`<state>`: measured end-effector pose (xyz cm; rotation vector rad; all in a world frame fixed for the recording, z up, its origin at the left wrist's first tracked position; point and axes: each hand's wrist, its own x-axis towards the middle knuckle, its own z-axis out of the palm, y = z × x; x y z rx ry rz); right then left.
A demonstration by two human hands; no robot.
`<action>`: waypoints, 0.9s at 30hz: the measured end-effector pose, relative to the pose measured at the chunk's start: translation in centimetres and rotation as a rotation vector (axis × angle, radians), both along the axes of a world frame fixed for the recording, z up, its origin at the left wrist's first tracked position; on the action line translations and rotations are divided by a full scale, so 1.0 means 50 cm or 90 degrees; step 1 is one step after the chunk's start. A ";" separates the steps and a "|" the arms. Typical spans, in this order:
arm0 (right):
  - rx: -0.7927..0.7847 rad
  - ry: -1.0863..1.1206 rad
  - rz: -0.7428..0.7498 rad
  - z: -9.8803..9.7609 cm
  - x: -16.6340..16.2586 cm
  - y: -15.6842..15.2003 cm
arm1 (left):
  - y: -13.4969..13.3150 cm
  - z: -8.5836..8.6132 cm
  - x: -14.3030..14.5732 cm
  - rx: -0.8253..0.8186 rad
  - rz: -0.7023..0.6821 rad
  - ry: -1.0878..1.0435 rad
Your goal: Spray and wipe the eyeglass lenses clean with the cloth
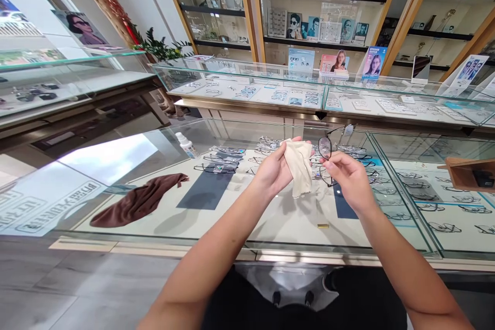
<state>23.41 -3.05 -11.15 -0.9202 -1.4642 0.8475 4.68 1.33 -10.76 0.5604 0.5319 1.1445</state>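
Observation:
Above a glass-topped counter, my left hand (273, 169) holds a cream cleaning cloth (299, 165). The cloth drapes over the palm under the thumb, and its lower end hangs down. To the right of it, my right hand (350, 178) pinches a pair of dark-framed eyeglasses (325, 148) by the frame. The glasses are held up on edge, with one lens above the other and a small pale tag near the upper temple. A narrow gap separates the glasses from the cloth. My right fingers cover part of the frame.
A crumpled brown cloth (141, 200) lies on the glass counter (216, 229) at left, with a white bottle (185, 144) behind it. Several eyeglasses rest inside the counter. At right sits a wooden box (466, 172). Another glass display case (247, 105) runs along the back.

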 end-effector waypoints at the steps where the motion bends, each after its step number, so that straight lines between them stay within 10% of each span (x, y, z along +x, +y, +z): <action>1: 0.059 -0.088 -0.040 -0.003 -0.002 -0.002 | -0.002 0.000 0.000 0.007 -0.015 -0.010; 7: 0.355 -0.649 -0.220 -0.036 -0.039 -0.011 | -0.018 -0.007 0.014 0.013 -0.070 -0.043; 11: 0.413 -0.786 -0.249 -0.049 -0.054 -0.017 | -0.024 -0.002 0.016 -0.003 -0.065 -0.046; 19: 0.359 -0.766 -0.147 -0.041 -0.036 -0.028 | -0.010 0.020 -0.015 0.046 0.003 -0.052; 27: 0.325 -0.409 -0.162 -0.048 -0.046 -0.021 | -0.011 0.007 -0.001 0.065 0.031 -0.051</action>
